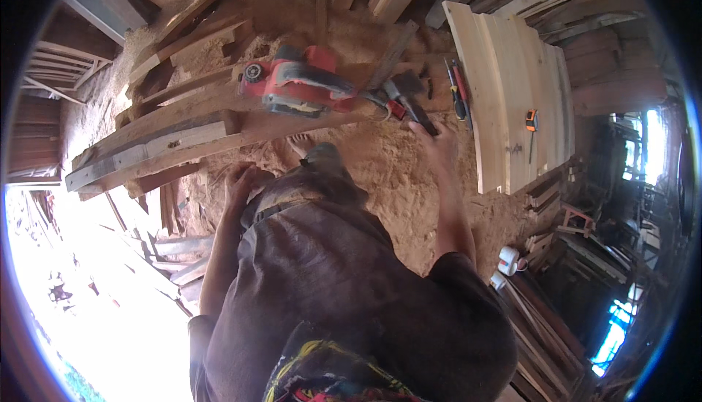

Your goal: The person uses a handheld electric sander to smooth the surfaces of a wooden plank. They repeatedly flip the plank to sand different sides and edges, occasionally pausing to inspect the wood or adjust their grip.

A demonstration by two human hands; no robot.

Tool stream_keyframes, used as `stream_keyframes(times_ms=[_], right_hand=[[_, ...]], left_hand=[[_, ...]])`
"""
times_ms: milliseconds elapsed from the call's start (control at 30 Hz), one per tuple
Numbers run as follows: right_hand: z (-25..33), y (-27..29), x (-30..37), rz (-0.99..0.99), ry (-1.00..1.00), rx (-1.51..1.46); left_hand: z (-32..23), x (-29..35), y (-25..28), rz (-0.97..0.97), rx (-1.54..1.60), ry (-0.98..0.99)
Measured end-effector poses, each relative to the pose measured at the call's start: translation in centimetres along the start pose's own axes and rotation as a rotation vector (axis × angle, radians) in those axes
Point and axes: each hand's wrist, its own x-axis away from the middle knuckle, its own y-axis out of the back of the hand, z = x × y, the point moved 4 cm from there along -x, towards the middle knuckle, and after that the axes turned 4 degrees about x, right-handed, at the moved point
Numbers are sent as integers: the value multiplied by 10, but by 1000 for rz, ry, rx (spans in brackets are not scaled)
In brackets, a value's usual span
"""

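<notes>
— Start with the right hand. What is its grip doing?

— It is stretched forward at centre frame, arm nearly straight, fingers curled down onto a dark tool lying on the tabletop. The view blurs there, so it looks like a grasp, but I cannot tell whether the fingers are truly clenched round it.

— And the left hand?

— Lower, left of centre, elbow bent, the hand resting on the person's own thigh with fingers loosely spread. Its grip is released; it holds nothing.

— Where is the tool against the other things?

— Its far end points to the upper left, toward a red electric planer that sits on a long plank in the upper middle. The planer's cord bundle lies between the two. Just right of the hand lie a pair of screwdrivers, and beyond them a set of pale boards with an orange tape measure on top.

— Underfoot?

— Sawdust everywhere, and a bare foot just below the plank.
</notes>
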Motion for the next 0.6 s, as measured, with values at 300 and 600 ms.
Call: stream_keyframes(times_ms=[300, 600], right_hand=[[-142, -52, 156, -268, -306, -441], [-246, -106, 107, 169, -236, 270]], left_hand=[[206, 63, 121, -437, 104, 351], [133, 55, 73, -420, 438, 328]])
